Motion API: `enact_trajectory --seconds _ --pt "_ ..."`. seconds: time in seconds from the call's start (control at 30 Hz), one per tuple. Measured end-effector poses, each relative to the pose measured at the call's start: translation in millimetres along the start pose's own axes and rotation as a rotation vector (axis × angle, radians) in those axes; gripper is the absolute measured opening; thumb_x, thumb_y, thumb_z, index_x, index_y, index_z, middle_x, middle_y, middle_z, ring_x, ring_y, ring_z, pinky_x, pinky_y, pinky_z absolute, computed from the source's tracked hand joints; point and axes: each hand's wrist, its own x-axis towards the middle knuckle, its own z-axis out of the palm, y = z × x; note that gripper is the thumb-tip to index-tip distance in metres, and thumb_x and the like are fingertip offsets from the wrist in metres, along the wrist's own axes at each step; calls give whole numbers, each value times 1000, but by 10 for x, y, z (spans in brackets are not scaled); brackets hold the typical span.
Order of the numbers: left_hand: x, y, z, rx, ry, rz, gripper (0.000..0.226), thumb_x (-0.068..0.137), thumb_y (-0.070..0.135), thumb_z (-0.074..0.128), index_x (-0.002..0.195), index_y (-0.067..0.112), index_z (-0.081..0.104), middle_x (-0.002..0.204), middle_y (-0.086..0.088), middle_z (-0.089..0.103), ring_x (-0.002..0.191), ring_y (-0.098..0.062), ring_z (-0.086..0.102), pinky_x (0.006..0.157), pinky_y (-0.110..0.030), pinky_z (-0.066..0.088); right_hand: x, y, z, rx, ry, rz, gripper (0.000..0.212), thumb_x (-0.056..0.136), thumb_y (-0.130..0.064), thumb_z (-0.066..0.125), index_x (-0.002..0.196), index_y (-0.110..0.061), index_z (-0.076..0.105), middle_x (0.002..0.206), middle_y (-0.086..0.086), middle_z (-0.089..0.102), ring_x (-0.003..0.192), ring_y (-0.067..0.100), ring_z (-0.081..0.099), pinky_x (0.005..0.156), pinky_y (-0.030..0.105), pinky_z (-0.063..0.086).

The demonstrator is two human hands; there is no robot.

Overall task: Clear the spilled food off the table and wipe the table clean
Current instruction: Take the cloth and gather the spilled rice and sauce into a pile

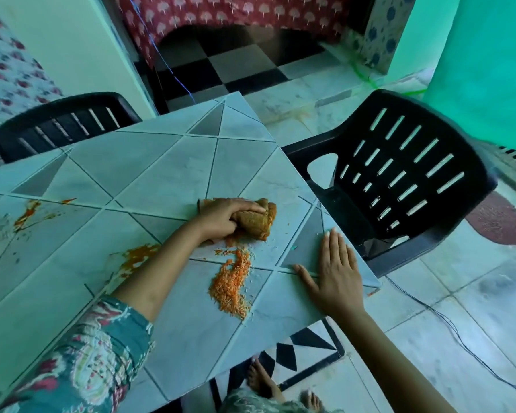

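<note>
While it fills most of the view, the bench (161,162) is just a pale top with a triangle pattern, sitting at an angle with one corner pointing to the lower right. Marble-looking floor (459,308) all around it, with a thin dark cable (459,332) trailing across on the right.

Two black slatted plastic chairs: one (414,138) is just beside the right edge of the bench, the other (57,114) is behind the far left side with only its backrest showing.

The person's left arm comes in from the bottom left in a teal floral sleeve (87,353); the right arm is bare, coming from the bottom right. Right hand (337,269) lies palm down on the bench near the right edge, fingers (335,245) straight, holding nothing. Left hand (221,217) is further out toward the middle, fingers (245,207) curled round a bunched-up brownish-yellow cloth (256,222) that's down on the surface. Bare feet (262,380) show below the near edge.

As for the spilled food, the main lot is a heap of orange rice (231,286) lying between the two hands, nearer than the cloth, with loose grains scattered around it and a few more right by the cloth. There's an orange smeary patch (139,256) beside the left forearm, and a streaky red-orange sauce smear (27,213) way over at the left side of the bench.
</note>
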Motion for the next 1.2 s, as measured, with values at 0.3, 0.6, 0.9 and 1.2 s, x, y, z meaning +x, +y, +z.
enact_trajectory --seconds 0.3,0.6,0.9,1.2 --pt "-687 268 268 -12 31 -11 88 61 -18 39 124 41 57 138 7 51 126 -9 45 108 -28 36 -97 85 41 16 -16 -88 100 75 -72 -9 147 -4 -6 155 15 -8 143 21 -11 115 33 -11" --pt "-704 -251 -326 -14 491 -522 59 78 -4 60 130 23 55 122 -11 63 112 -28 58 93 -33 45 -173 104 31 14 -7 -133 99 75 -72 -10 147 -3 -6 156 15 -7 144 22 -9 113 32 -13" --pt "-847 320 416 92 366 -472 63 84 5 60 136 37 44 128 -2 59 105 -22 58 77 -26 45 -150 120 85 -2 10 -136 101 76 -71 -9 148 -1 1 156 17 -1 145 26 -1 114 32 -11" --pt "-1566 269 417 22 563 -571 57 85 9 60 131 41 47 119 1 63 104 -23 60 85 -37 52 -146 165 50 -21 -27 -175 106 72 -72 -15 148 0 -1 156 18 -4 145 27 -3 114 34 -9"
